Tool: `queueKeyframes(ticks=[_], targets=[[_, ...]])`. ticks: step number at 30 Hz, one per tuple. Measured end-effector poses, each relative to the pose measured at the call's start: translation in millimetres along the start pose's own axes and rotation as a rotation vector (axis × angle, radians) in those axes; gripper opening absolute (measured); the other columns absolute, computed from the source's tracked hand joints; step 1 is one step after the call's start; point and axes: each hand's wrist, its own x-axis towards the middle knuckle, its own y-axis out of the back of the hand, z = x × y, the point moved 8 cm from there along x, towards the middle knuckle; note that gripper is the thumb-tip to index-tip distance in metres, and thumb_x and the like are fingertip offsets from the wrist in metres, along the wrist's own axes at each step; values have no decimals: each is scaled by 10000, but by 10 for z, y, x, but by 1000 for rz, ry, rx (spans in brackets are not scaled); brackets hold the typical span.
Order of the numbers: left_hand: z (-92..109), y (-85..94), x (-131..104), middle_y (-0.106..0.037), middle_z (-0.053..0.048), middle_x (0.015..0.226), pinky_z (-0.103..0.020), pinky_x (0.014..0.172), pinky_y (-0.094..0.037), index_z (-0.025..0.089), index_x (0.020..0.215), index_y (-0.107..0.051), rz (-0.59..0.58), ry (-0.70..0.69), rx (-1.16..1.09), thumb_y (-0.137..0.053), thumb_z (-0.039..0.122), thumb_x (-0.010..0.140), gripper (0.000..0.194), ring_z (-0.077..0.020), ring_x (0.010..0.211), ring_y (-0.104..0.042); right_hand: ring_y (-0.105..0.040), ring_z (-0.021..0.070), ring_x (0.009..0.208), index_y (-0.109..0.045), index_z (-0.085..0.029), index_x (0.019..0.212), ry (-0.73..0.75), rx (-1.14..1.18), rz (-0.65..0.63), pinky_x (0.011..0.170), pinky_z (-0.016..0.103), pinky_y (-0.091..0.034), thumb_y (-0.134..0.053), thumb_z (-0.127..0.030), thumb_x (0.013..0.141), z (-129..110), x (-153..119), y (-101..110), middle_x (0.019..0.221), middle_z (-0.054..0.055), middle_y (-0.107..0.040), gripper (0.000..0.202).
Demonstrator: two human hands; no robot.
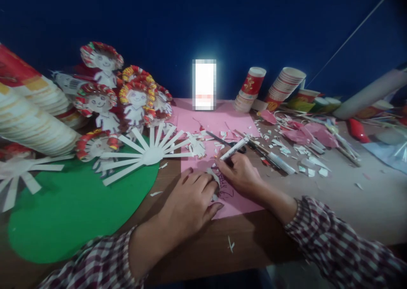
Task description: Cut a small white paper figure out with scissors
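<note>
My right hand (238, 172) is closed around a white marker (233, 150), its tip pointing down to the left over a pink sheet (243, 202). Dark scribbled marks show on the sheet beside that hand. My left hand (193, 193) presses down at the sheet's left part, fingers bent together, with a small whitish paper piece (214, 174) partly under its fingertips. Most of that piece is hidden by my hands. Just beyond them lies a small white paper cutout (197, 147), next to dark scissors (219, 139).
A green round sheet (127, 212) with a fanned white cut cup (152, 155) lies left. Paper dolls (135, 100) and stacked cups (34, 123) stand behind it. A lit phone (204, 85), cups (251, 87), pens (280, 162) and paper scraps (310, 164) are further back and right.
</note>
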Motion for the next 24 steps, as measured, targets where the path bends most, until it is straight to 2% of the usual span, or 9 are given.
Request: queueKeyframes(ticks=[3, 10, 16, 24], targets=[[1, 3, 0, -608, -101, 1106, -510, 990, -350, 167, 1089, -580, 5, -2, 2, -495, 398, 888, 318, -270, 1035, -526, -456, 111, 612, -500, -181, 773, 37, -6, -5, 612, 232, -372, -500, -253, 859, -20, 1, -8, 663, -24, -507, 113], [0, 9, -4, -613, -105, 1090, -511, 991, -353, 163, 1072, -586, 20, -11, 0, -501, 400, 885, 313, -268, 1032, -533, -452, 109, 594, -522, -173, 814, -10, 15, -19, 578, 228, -371, -489, -279, 876, 22, -13, -16, 664, -21, -502, 127], [-1, -1, 3, -612, -98, 1096, -507, 989, -357, 170, 1081, -581, 0, 1, -4, -493, 407, 888, 318, -270, 1037, -532, -454, 106, 616, -502, -180, 789, 24, 3, -12, 604, 223, -372, -486, -261, 877, -8, -10, -9, 674, -24, -503, 120], [-3, 3, 1, -611, -108, 1081, -506, 970, -371, 167, 1062, -589, 16, -8, 3, -508, 400, 881, 306, -270, 1024, -537, -443, 105, 583, -512, -180, 792, -13, -3, -22, 566, 214, -363, -490, -275, 866, 15, -18, -10, 636, -31, -490, 122]])
